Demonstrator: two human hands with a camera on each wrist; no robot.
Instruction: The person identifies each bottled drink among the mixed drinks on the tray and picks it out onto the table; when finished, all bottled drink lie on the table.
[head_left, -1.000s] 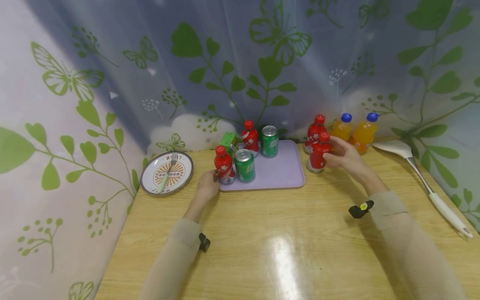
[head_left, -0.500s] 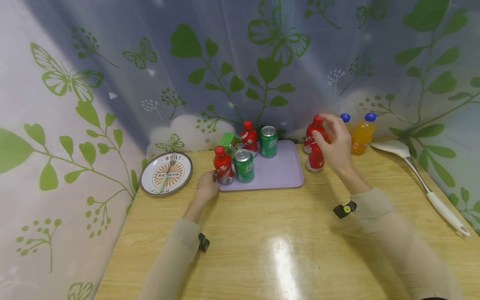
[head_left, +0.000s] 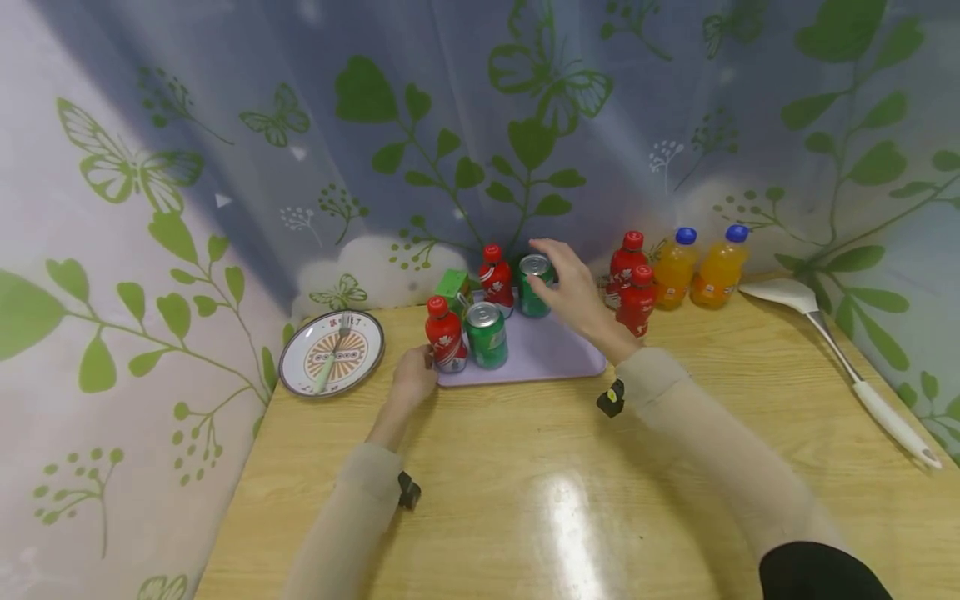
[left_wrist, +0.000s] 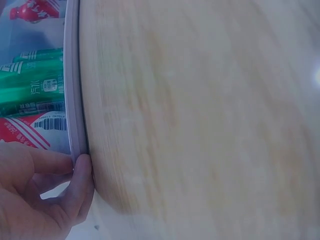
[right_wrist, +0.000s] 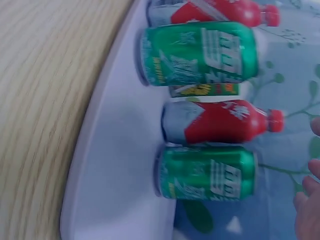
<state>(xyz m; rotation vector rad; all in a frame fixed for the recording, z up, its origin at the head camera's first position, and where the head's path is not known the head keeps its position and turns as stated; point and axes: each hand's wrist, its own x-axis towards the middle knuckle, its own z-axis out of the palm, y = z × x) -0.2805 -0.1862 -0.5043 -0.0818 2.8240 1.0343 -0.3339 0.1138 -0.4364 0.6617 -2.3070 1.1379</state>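
My left hand (head_left: 415, 377) pinches the near left rim of the lilac tray (head_left: 555, 354); in the left wrist view thumb and fingers meet around the tray's edge (left_wrist: 74, 100). On the tray stand a front red bottle (head_left: 447, 340), a front green can (head_left: 489, 340), a green carton (head_left: 453, 287), a back red bottle (head_left: 495, 282) and a back green can (head_left: 533, 302). My right hand (head_left: 576, 293), fingers spread and holding nothing, is right beside the back can and overlaps it in the head view. The right wrist view catches only its fingertips (right_wrist: 311, 200).
Right of the tray stand two red bottles (head_left: 636, 310) and two orange drink bottles (head_left: 716, 271). A white spatula (head_left: 832, 342) lies along the table's right side. At the left, a plate (head_left: 292, 367) holds a fork (head_left: 327, 367). A patterned curtain (head_left: 420, 225) borders the back.
My right hand has let go of the nearer red bottle at the right, risen past its cap and swung left over the tray to the back can. The left hand keeps its place.
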